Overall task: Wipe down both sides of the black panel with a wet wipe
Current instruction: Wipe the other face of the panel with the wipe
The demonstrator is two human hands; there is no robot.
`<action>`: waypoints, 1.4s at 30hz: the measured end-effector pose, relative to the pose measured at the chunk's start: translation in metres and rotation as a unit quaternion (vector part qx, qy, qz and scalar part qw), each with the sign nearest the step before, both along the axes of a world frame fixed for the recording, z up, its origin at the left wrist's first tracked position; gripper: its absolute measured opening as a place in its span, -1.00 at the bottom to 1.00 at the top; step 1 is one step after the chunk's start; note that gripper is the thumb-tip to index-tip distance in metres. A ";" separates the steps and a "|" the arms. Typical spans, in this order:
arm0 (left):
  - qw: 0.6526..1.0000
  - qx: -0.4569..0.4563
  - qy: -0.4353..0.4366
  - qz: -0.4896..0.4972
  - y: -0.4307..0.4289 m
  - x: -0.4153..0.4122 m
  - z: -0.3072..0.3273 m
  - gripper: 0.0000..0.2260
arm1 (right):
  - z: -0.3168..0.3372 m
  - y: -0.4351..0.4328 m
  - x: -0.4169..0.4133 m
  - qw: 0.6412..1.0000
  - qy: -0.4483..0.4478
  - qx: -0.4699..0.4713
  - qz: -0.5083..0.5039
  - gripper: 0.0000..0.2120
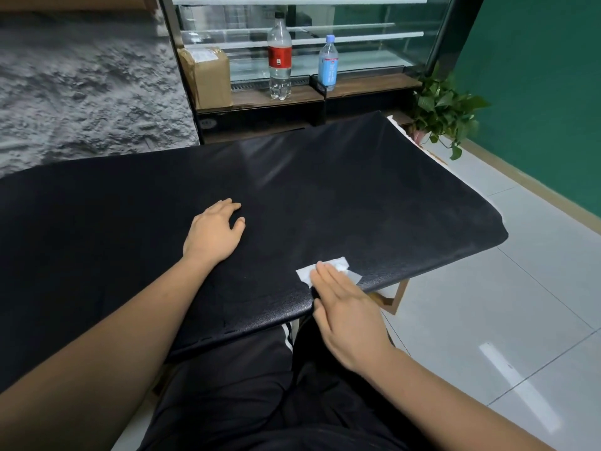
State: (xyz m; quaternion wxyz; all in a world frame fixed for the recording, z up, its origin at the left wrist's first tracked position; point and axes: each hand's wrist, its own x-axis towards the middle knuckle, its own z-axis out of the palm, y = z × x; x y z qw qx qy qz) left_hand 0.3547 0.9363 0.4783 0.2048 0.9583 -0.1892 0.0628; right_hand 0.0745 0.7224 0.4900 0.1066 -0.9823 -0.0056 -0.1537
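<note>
While the left hand (214, 232) rests flat, steadying the black panel (325, 190), the right hand (344, 307) presses a wet wipe (336, 266) flat-fingered near its front edge; the underside likely remains.

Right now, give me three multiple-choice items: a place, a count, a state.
1. The wet wipe lies: A) on the floor B) on the black panel, by its near edge C) on a box
2. Bottles on the shelf: A) one B) two C) four
3. The left hand: A) grips a bottle B) lifts the panel C) rests on the panel
Answers: B, the right hand presses it there; B, one red-labelled, one blue; C, fingers loose, holding nothing.
</note>
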 end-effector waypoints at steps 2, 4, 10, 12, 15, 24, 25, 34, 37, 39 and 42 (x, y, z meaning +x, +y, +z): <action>1.000 0.001 -0.003 -0.003 -0.001 -0.001 0.000 -0.55 | 0.001 0.016 0.004 1.000 0.002 -0.005 0.026 -0.49; 1.000 -0.003 -0.003 -0.007 0.000 0.000 0.000 -0.55 | 0.001 0.033 0.009 0.998 0.013 -0.004 0.056 -0.48; 0.999 -0.031 0.017 -0.007 0.003 0.001 0.002 -0.58 | 0.008 0.086 0.019 0.991 0.021 -0.015 0.130 -0.47; 0.998 -0.046 0.029 -0.008 0.004 0.002 0.004 -0.60 | 0.008 0.101 0.022 0.987 0.029 -0.007 0.157 -0.46; 0.995 -0.085 0.049 -0.017 0.008 0.003 0.010 -0.67 | 0.008 0.113 0.026 0.983 0.042 -0.006 0.180 -0.44; 0.993 -0.090 0.042 -0.071 0.041 -0.032 0.026 -0.70 | 0.020 0.091 0.045 0.969 0.099 0.080 0.210 -0.48; 0.992 -0.090 0.041 -0.074 0.043 -0.038 0.029 -0.70 | 0.022 0.083 0.048 0.969 0.098 0.090 0.207 -0.48; 0.989 -0.063 0.060 -0.117 0.058 -0.134 0.042 -0.67 | 0.024 -0.014 0.116 0.991 0.067 0.060 0.095 -0.50; 0.988 -0.049 0.053 -0.136 0.058 -0.171 0.033 -0.66 | 0.020 -0.026 0.143 0.992 0.078 0.052 0.083 -0.51; 0.989 -0.041 0.029 -0.137 0.060 -0.194 0.028 -0.67 | 0.017 -0.023 0.157 0.992 0.076 0.059 0.081 -0.51; 0.991 -0.023 -0.012 -0.129 0.059 -0.217 0.023 -0.68 | 0.010 -0.021 0.168 0.993 0.072 0.078 0.052 -0.51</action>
